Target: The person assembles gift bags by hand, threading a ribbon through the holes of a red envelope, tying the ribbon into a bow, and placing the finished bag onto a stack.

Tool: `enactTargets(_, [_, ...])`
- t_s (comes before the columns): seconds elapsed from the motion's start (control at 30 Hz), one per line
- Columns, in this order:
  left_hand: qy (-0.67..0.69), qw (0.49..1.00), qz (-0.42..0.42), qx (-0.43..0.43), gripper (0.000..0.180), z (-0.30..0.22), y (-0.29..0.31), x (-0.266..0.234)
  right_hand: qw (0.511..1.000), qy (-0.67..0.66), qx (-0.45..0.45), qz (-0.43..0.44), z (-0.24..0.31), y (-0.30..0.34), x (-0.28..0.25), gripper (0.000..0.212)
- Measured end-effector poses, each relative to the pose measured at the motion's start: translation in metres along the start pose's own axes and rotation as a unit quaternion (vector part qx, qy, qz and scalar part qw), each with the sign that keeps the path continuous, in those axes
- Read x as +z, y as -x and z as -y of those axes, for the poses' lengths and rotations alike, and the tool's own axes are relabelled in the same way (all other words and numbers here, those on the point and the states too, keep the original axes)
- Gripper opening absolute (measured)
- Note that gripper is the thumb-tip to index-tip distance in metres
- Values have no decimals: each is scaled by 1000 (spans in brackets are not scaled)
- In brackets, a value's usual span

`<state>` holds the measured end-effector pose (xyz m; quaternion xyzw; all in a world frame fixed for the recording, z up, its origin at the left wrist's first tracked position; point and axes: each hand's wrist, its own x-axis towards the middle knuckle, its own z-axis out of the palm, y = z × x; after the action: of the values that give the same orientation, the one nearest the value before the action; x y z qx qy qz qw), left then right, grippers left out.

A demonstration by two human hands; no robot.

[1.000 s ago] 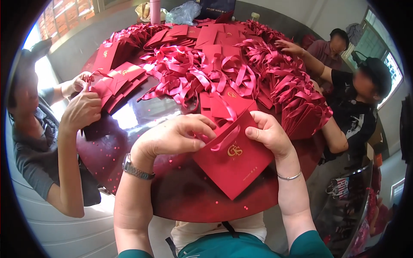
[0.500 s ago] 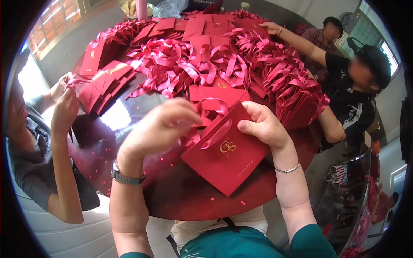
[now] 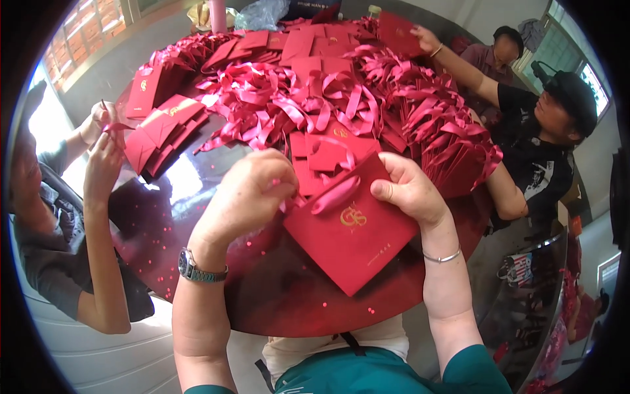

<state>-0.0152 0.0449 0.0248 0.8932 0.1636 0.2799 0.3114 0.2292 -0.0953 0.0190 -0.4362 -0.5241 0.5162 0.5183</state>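
A red paper gift bag (image 3: 354,243) with a gold emblem hangs tilted above the table's near side. My right hand (image 3: 413,190) is closed on its upper right corner, thumb on the front face. At the bag's upper left edge, my left hand (image 3: 256,190) is pinched on a pink ribbon, whose end is mostly hidden by the fingers. A loop of pink ribbon handle (image 3: 338,195) lies across the bag's front below the rim. Just beyond the bag lie more flat red bags (image 3: 341,148).
On the round dark table (image 3: 262,302) are a heap of loose pink ribbons (image 3: 256,98) and a row of ribboned bags (image 3: 446,138). A co-worker's hands (image 3: 105,138) work a ribbon at left; another co-worker's hand (image 3: 426,41) holds a bag at far right. Red scraps dot the tabletop.
My left hand has closed into a pinch on the ribbon at the bag's edge. The bag has shifted slightly right and up. The co-worker at right has lifted a red bag.
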Motion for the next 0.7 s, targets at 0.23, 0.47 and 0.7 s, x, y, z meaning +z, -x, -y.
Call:
enactTargets(0.23, [-70,994,-84,-5,3,6,-4,7,1000,-18,-7,-24,2,-3,3,46])
enactTargets(0.47, [55,970,-216,-94,42,30,0,6,979,-61,-141,-135,6,-3,4,33])
enactTargets(0.7, [125,950,-270,-90,25,18,-4,35,964,2,-192,-184,33,39,-4,27])
